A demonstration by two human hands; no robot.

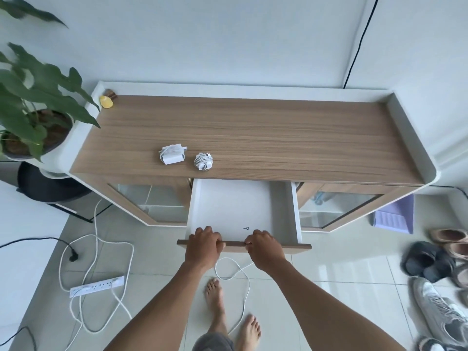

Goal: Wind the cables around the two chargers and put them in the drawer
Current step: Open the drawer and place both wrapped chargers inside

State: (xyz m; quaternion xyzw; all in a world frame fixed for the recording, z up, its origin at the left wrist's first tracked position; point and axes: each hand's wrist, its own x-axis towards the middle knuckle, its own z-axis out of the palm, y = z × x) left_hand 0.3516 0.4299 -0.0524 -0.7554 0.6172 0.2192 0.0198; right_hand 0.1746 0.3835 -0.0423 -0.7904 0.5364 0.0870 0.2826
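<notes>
Two white chargers lie side by side on the wooden cabinet top (253, 122), near its front edge. The left charger (172, 154) is squarish with its cable wound flat around it. The right charger (203, 161) is wrapped in a rounder bundle. Below them the white drawer (283, 211) stands pulled out; inside I see only a small key (246, 228). My left hand (203, 245) and my right hand (264, 248) both grip the drawer's wooden front edge (301, 247), fingers curled over it.
A potted plant (33, 107) stands at the cabinet's left end, a small yellow object (106, 101) in the back left corner. On the tiled floor lie a power strip (97, 286) with white cables, a loose white cable (235, 272) by my feet, and several shoes (435, 259) at right.
</notes>
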